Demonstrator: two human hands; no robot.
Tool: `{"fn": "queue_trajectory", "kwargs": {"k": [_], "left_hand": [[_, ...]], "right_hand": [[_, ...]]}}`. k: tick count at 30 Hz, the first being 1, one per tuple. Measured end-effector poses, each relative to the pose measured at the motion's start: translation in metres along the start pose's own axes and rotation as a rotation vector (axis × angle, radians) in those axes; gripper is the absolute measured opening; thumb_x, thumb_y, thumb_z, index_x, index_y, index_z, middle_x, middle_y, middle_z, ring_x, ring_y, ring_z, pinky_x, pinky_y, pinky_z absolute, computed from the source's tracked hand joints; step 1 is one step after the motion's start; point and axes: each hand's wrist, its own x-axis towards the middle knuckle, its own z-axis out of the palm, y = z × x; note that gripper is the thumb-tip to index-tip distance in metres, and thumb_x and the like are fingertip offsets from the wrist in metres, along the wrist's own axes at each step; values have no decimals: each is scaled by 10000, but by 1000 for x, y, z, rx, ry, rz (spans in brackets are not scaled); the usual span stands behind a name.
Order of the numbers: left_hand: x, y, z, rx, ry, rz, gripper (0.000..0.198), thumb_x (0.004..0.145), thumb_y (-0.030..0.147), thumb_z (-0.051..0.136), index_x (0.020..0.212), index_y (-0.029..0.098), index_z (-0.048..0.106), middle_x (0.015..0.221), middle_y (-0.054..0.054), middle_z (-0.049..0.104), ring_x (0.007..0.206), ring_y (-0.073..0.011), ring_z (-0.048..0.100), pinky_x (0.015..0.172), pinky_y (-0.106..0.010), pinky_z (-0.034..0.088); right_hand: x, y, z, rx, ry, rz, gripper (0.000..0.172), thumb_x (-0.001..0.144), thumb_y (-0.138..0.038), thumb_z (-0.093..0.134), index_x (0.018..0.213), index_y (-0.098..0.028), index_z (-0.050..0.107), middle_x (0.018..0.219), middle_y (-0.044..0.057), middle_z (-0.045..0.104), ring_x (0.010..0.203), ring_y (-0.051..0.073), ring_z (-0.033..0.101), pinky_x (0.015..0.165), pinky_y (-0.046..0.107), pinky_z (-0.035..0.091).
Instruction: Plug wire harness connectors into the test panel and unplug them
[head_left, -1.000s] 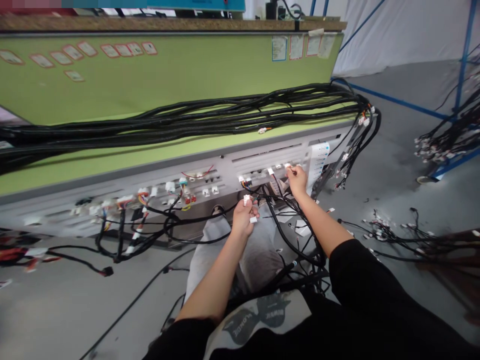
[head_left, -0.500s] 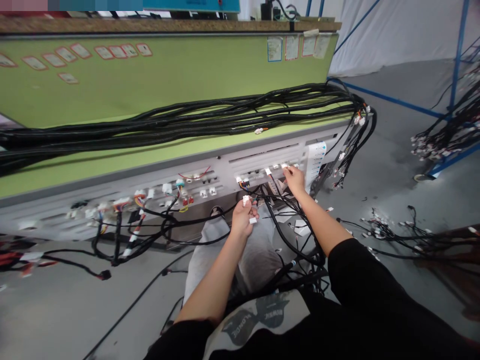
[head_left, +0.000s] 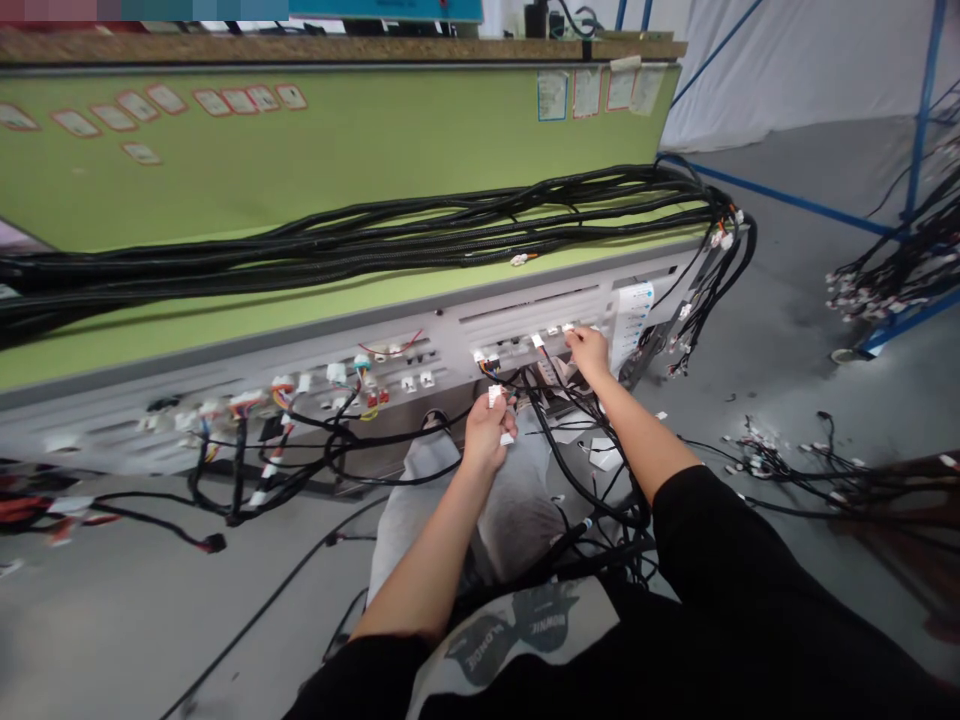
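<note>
My left hand is closed around white plug connectors on black wires, held in front of the grey socket panel. My right hand reaches up to the panel's right part, fingertips pinching a small white connector at a socket there. Black cables run from the panel down across my lap between both arms.
A thick bundle of black harness cables lies along the green bench above the panel. More plugged wires hang at the panel's left. Loose harnesses lie on the grey floor at right, by a blue rack.
My right hand has shifted slightly left along the panel, staying on the white connector. My left hand has barely moved.
</note>
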Motion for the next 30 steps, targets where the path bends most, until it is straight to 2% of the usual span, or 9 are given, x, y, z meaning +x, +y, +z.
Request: {"fn": "queue_trajectory", "kwargs": {"k": [4, 7, 11, 14, 19, 23, 26, 28, 30], "left_hand": [[-7, 16, 19, 49, -78, 92, 300, 687, 329, 669, 882, 150, 528, 735, 3, 605, 356, -30, 404, 309, -174, 334], [-11, 31, 30, 80, -125, 153, 308, 678, 362, 682, 861, 148, 556, 677, 10, 591, 355, -35, 405, 318, -175, 338], [-14, 44, 38, 138, -210, 202, 342, 712, 465, 639, 836, 154, 569, 517, 34, 523, 344, -52, 407, 330, -169, 322], [-15, 47, 42, 131, -239, 205, 382, 733, 539, 582, 786, 161, 554, 430, 50, 443, 333, -69, 414, 329, -172, 312], [-16, 49, 46, 86, -212, 179, 384, 725, 540, 589, 704, 163, 525, 452, 36, 450, 332, -74, 411, 319, -188, 302], [-17, 50, 47, 109, -185, 184, 365, 734, 519, 589, 705, 158, 543, 455, 34, 449, 331, -73, 411, 324, -190, 295], [-15, 49, 48, 174, -217, 208, 362, 757, 515, 563, 702, 157, 553, 470, 28, 469, 337, -69, 419, 329, -184, 293], [-14, 48, 50, 211, -242, 227, 353, 769, 505, 556, 721, 155, 564, 507, 20, 504, 344, -64, 428, 331, -180, 295], [-13, 47, 53, 221, -248, 238, 344, 772, 496, 558, 751, 153, 571, 538, 16, 527, 343, -59, 428, 326, -179, 296]], "right_hand": [[-2, -17, -22, -209, -54, -62, 188, 786, -280, 517, 761, -164, 662, 806, 93, 660, 806, 213, 584, 738, 309, 420], [-19, -47, -41, -134, -73, -271, 217, 778, -241, 538, 953, -177, 650, 1004, 103, 641, 887, 219, 578, 785, 329, 424], [-50, -85, -56, 137, -515, -549, 319, 800, -297, 529, 1111, -256, 588, 1029, 18, 644, 880, 176, 592, 781, 298, 444], [-61, -97, -56, 136, -573, -618, 371, 785, -258, 555, 1156, -261, 558, 1045, 21, 637, 916, 181, 581, 799, 307, 435], [-64, -96, -51, 76, -455, -611, 488, 735, -246, 624, 1211, -238, 517, 1071, 55, 618, 930, 205, 572, 819, 338, 426], [-66, -92, -49, 124, -396, -574, 422, 711, -272, 652, 1124, -232, 575, 1036, 58, 627, 930, 209, 571, 828, 341, 422], [-65, -87, -47, 284, -460, -514, 358, 716, -299, 640, 1063, -224, 597, 1009, 36, 632, 900, 183, 576, 809, 319, 436], [-61, -83, -46, 454, -500, -416, 333, 708, -331, 637, 1017, -213, 598, 959, 18, 637, 849, 160, 582, 764, 292, 453], [-53, -77, -45, 629, -468, -282, 333, 685, -370, 645, 968, -206, 583, 901, 4, 636, 794, 142, 580, 709, 263, 462]]}}
